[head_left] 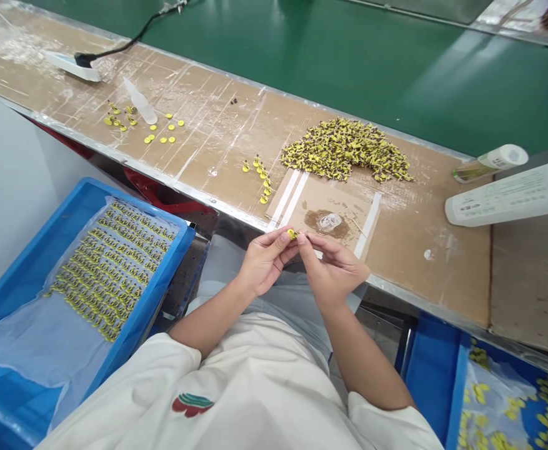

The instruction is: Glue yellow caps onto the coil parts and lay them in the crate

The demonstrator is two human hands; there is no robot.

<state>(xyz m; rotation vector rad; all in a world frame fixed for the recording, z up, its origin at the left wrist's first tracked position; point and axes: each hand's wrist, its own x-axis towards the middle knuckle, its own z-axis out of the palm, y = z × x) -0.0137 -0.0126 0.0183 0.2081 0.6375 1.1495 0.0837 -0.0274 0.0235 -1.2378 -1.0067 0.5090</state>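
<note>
Both hands meet in front of my body at the board's near edge. My left hand (265, 261) pinches a small yellow piece (292, 234) between thumb and forefinger. Thumb and forefinger of my right hand (333, 270) are closed at its darker end, partly hiding it. Just beyond lies a cardboard pad (313, 201) with white tape strips, bearing a small clear cup (330, 222) in a wet brown stain. Behind the pad spreads a large heap of tiny yellow-and-dark pieces (343, 150). Several small yellow figures on round bases (265, 182) stand left of the pad.
Left on the cardboard-covered bench are yellow discs (163, 140), a white nozzle (140, 101) and a corded plug (84, 59). White bottles (512, 194) stand right. A blue tray (187, 234) holds rows of figures; another blue bin (456, 387) holds yellow parts. A green belt (302, 62) runs behind.
</note>
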